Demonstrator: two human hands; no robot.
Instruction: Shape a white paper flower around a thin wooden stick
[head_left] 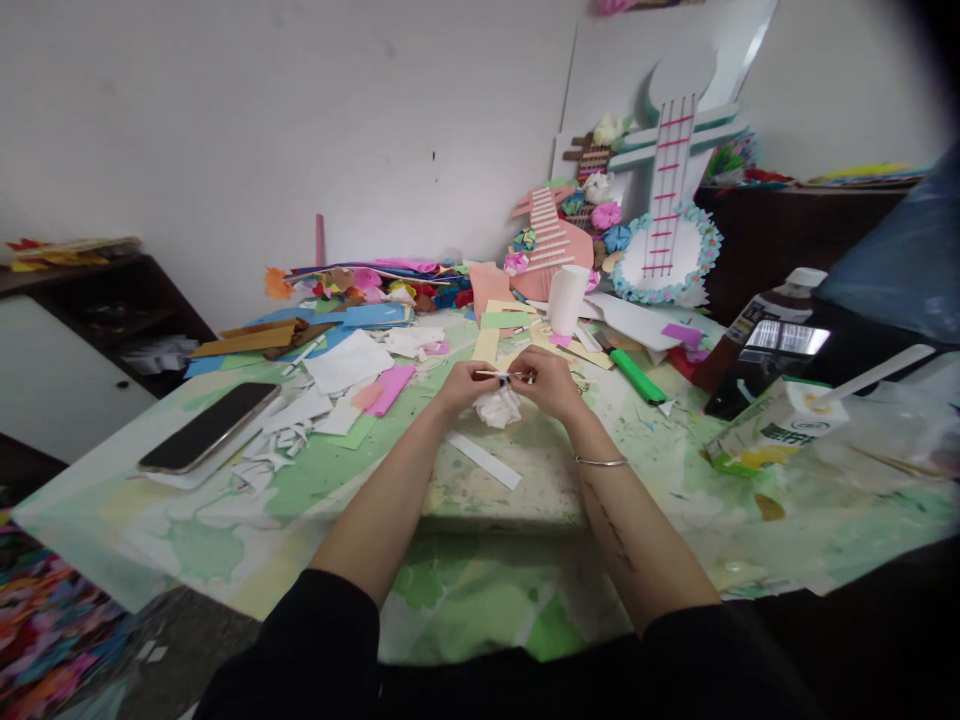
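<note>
My left hand (459, 388) and my right hand (553, 382) meet above the middle of the table, fingers closed in a pinch. Between them they hold a thin pale stick (489, 373), level, one end in each hand. A small dark spot shows near its middle. Right under my fingers is a crumpled white paper flower (499, 408); whether it is attached to the stick I cannot tell. A white paper strip (484, 460) lies on the table just in front of it.
On the left are a phone (211, 428), paper scraps (349, 362) and a pink paper piece (391, 388). A green utility knife (636, 376) and white paper roll (568, 300) lie beyond my right hand. A drink carton (776, 425) and bottle (772, 325) stand right. Paper instruments (670, 190) lean behind.
</note>
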